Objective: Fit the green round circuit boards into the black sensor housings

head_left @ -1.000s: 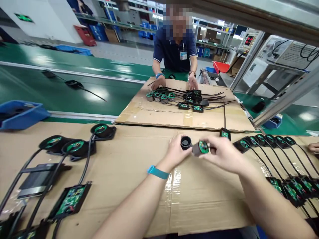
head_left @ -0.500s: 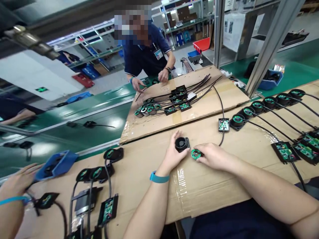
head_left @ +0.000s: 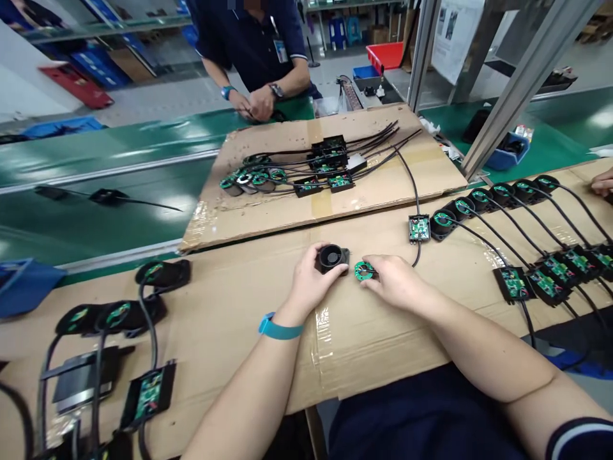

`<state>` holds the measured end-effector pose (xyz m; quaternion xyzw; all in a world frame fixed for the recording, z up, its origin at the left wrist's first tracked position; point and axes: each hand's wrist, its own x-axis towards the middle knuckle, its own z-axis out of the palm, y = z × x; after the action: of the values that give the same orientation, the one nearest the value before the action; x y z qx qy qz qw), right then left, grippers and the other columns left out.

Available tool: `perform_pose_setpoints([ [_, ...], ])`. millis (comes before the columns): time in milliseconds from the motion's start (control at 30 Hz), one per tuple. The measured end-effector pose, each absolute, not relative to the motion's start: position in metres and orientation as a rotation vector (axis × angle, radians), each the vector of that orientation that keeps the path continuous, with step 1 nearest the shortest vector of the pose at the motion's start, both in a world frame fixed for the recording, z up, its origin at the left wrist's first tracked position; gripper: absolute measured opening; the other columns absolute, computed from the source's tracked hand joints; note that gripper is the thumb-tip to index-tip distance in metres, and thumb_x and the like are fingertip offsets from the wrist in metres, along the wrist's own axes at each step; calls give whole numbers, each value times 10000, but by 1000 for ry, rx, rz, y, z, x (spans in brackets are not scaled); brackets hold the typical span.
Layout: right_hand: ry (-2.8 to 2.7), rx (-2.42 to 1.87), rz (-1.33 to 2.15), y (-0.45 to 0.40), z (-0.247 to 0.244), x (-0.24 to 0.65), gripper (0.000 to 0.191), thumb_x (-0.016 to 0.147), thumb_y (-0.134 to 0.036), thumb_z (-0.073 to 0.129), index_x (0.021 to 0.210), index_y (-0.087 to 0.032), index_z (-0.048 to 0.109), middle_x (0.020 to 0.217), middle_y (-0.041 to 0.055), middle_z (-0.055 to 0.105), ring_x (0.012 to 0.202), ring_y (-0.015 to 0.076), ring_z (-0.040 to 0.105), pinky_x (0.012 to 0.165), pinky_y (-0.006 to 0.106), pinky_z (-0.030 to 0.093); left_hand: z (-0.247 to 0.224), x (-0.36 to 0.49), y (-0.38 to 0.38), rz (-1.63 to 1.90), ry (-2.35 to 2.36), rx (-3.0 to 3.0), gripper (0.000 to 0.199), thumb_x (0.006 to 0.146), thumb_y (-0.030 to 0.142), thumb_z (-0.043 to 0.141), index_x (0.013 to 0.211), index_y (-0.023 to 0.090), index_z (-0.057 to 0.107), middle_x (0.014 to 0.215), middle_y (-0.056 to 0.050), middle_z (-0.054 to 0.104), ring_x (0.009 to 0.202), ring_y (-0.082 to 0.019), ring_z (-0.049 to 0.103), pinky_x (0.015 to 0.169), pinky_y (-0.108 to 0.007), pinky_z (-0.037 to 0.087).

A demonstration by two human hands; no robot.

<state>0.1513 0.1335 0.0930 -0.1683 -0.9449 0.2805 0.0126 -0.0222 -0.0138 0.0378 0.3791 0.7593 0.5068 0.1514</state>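
My left hand [head_left: 311,280] is closed around a black round housing [head_left: 332,257] with a square flange, its open side up, on the cardboard. Just right of it, my right hand [head_left: 395,281] pinches a green ring-shaped circuit board [head_left: 364,270] with a cable at its centre. A small gap separates board and housing. The cable runs under my right hand and seems to come out behind it, leading up to a black box with a green board [head_left: 419,228].
Several cabled housings [head_left: 443,220] line the right side; more units [head_left: 151,393] lie at left near a blue bin [head_left: 26,284]. Across the bench a person's hands [head_left: 258,103] are beside a cardboard sheet [head_left: 268,223] holding a pile of units. Another hand [head_left: 603,184] shows at the right edge.
The view has shifted, moving the scene left and up. The person opposite has brought both hands together. The neighbouring hand at the left has left the view; one appears at the right edge.
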Motion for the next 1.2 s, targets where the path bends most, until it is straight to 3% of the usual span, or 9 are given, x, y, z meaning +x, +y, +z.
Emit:
perform_pose_setpoints([
  [100,-2882,-354,968,138,89,153,389,855,-250,767,1222,-170,664,1182,118,731,1067,254,697,924,345,518,42,-19,-15,1389,2335,1081,708,668,429,878,1247,208,536,1260,-124,639,1185,-321,621,1065,-531,485],
  [200,-2821,-312,1048,139,85,154,419,874,-223,728,1282,-169,647,1229,126,720,1090,247,696,957,355,523,46,-17,-18,1332,2206,1235,651,781,299,748,1352,209,448,1376,-142,576,1292,-302,566,1128,-520,441],
  [300,-2793,-352,1106,139,82,152,424,895,-212,688,1312,-156,635,1187,131,738,1003,238,717,907,357,549,47,-16,-18,1323,2092,1330,517,838,215,644,1324,212,466,1362,-132,593,1295,-271,573,1132,-488,450],
  [467,-2682,-403,1058,137,82,150,263,872,-222,686,1132,-194,713,1017,74,769,878,221,725,826,347,577,41,-14,-15,1452,2177,1349,484,862,284,709,1295,221,503,1347,-127,625,1270,-271,608,1106,-482,486],
  [633,-2274,-485,997,125,78,155,416,900,-325,687,1286,-175,649,1086,105,754,742,183,714,753,339,634,41,-5,-15,1488,2322,1505,468,855,272,744,1265,219,524,1354,-144,626,1328,-295,574,1126,-519,476],
  [833,-2220,-261,863,102,82,149,385,941,-308,655,1306,-189,636,1234,132,721,1052,247,733,920,371,634,46,11,-15,1536,2327,1724,465,870,245,722,1289,228,522,1376,-155,597,1308,-301,572,1102,-526,499],
  [933,-2252,-214,823,101,82,144,357,953,-273,632,1298,-179,637,1225,136,725,1084,245,726,972,376,613,46,15,-15,1524,2332,1705,440,858,196,693,1266,239,533,1340,-141,614,1264,-294,595,1075,-519,519],
  [1200,-2394,-435,827,102,71,141,450,861,-384,777,1255,-187,681,1375,184,643,1318,328,597,1147,489,486,40,11,-13,1529,2346,1628,440,813,220,730,1214,225,549,1300,-130,631,1245,-291,606,1076,-514,516],
])
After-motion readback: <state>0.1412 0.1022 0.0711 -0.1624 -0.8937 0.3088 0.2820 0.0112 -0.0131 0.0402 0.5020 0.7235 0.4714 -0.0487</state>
